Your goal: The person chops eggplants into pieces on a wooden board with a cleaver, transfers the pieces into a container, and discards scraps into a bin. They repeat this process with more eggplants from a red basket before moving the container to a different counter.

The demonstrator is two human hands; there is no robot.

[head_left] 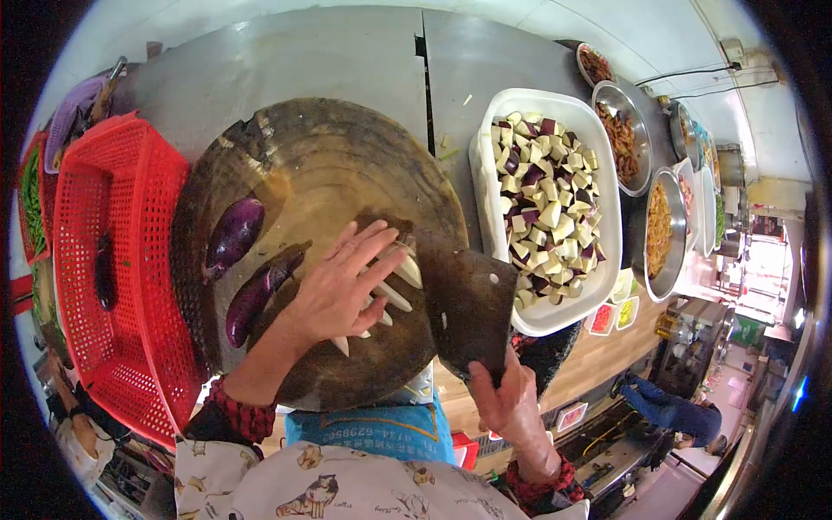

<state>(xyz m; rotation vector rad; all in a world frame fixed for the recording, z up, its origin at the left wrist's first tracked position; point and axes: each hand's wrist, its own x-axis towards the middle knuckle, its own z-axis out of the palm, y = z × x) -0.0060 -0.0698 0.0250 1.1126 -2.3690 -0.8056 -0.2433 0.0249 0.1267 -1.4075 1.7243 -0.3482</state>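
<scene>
On the round wooden chopping block (pixel 347 156), my left hand (pixel 347 282) lies with fingers stretched out and apart over pale cut eggplant strips (pixel 407 267). Part of the strips is hidden under it. My right hand (pixel 511 403) is closed round the handle of a broad dark cleaver (pixel 472 303). Its blade is at the block's right side, to the right of the strips and apart from my left fingers. Two purple eggplant pieces, an upper one (pixel 236 234) and a lower one (pixel 260 295), rest on the block left of my left hand.
A white tray (pixel 481 165) of eggplant cubes (pixel 546 195) stands right of the block. Beyond it are metal bowls of food, one holding yellowish pieces (pixel 659 230). A red basket (pixel 160 199) with a dark eggplant (pixel 105 273) stands left. Another person (pixel 676 407) is far right.
</scene>
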